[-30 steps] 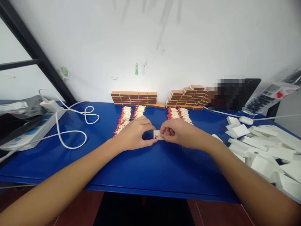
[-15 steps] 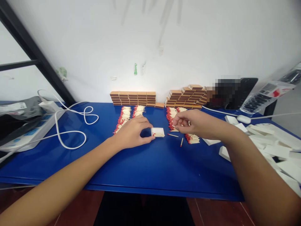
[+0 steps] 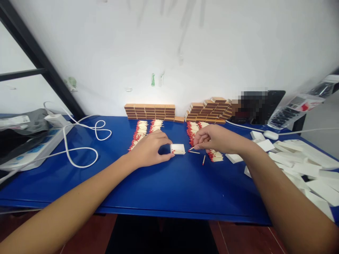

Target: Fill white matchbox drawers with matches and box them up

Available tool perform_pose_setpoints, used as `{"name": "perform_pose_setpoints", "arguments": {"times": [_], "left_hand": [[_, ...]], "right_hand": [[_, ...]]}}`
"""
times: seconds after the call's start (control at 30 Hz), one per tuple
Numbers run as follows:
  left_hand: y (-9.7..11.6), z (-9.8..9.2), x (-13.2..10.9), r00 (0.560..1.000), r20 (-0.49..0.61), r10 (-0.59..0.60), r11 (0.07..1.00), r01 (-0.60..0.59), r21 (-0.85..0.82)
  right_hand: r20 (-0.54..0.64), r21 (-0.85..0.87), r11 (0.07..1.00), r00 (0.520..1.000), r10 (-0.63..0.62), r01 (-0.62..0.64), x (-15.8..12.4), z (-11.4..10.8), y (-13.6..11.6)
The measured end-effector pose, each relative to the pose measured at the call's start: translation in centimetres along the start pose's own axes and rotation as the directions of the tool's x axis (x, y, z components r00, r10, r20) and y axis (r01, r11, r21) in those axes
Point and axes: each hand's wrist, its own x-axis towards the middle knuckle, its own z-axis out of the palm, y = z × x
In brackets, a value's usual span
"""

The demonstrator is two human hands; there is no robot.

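My left hand (image 3: 149, 150) grips the left end of a small white matchbox tray (image 3: 180, 146) between thumb and fingers. A few red-headed matches lie inside along its near side. Just right of the tray, my right hand (image 3: 209, 138) is closed in a pinch on a match (image 3: 191, 149), its red head pointing left. One loose match (image 3: 194, 152) lies below those fingertips, and another match (image 3: 203, 160) lies farther right. A red-headed match pile (image 3: 192, 130) is partly hidden behind my right hand, with a smaller match pile (image 3: 216, 156) below it.
Match rows (image 3: 139, 132) lie behind my left hand. Stacked brown matchboxes (image 3: 149, 112) and more matchboxes (image 3: 209, 110) line the wall. White trays (image 3: 299, 165) are heaped at right on the blue table (image 3: 159, 190). A white cable (image 3: 79, 165) and power strip (image 3: 39, 144) are at left.
My right hand has moved down and slightly left from the match pile, and a match now shows at its fingertips. My left hand and the tray have stayed in place.
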Motion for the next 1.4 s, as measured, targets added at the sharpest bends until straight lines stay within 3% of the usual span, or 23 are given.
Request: {"name": "perform_pose_setpoints", "arguments": {"times": [0.2, 0.6, 0.83, 0.93, 1.07, 1.17, 1.23, 1.33, 1.4], "left_hand": [[0.0, 0.2, -0.1, 1.0, 0.009, -0.003, 1.0, 0.003, -0.003], [0.1, 0.1, -0.1, 1.0, 0.009, -0.002, 1.0, 0.002, 0.001], [0.1, 0.2, -0.1, 1.0, 0.004, -0.002, 1.0, 0.002, -0.001], [0.2, 0.2, -0.1, 1.0, 0.012, 0.009, 1.0, -0.009, -0.012], [0.3, 0.2, -0.1, 1.0, 0.017, 0.023, 1.0, -0.023, -0.01], [0.2, 0.2, -0.1, 1.0, 0.014, 0.019, 1.0, -0.019, -0.007], [0.1, 0.2, -0.1, 1.0, 0.014, 0.012, 1.0, -0.012, -0.005], [-0.1, 0.3, -0.1, 1.0, 0.016, 0.01, 1.0, -0.01, 0.001], [-0.1, 0.3, -0.1, 1.0, 0.017, 0.009, 1.0, -0.009, 0.004]], "right_hand": [[0.061, -0.122, 0.992, 0.998, 0.024, -0.016, 0.4, 0.5, 0.7], [0.145, -0.157, 0.987, 0.987, 0.066, -0.043, 0.2, 1.0, 0.4], [-0.004, -0.131, 0.989, 0.998, -0.07, 0.069, -0.7, 0.2, -0.3], [-0.076, -0.15, 0.978, 0.985, -0.158, 0.146, -0.4, 1.3, -1.0], [-0.083, -0.162, 0.965, 0.972, -0.22, 0.204, 0.3, 3.0, -1.6], [-0.047, -0.132, 0.977, 0.984, -0.174, 0.167, -0.3, 2.4, -1.3], [0.038, -0.148, 0.985, 0.996, -0.084, 0.089, -1.0, 1.1, -0.7], [0.208, -0.201, 0.979, 0.976, 0.067, -0.024, -1.7, -0.6, 0.7], [0.233, -0.22, 0.975, 0.968, 0.092, -0.04, -1.5, -1.0, 1.4]]}}
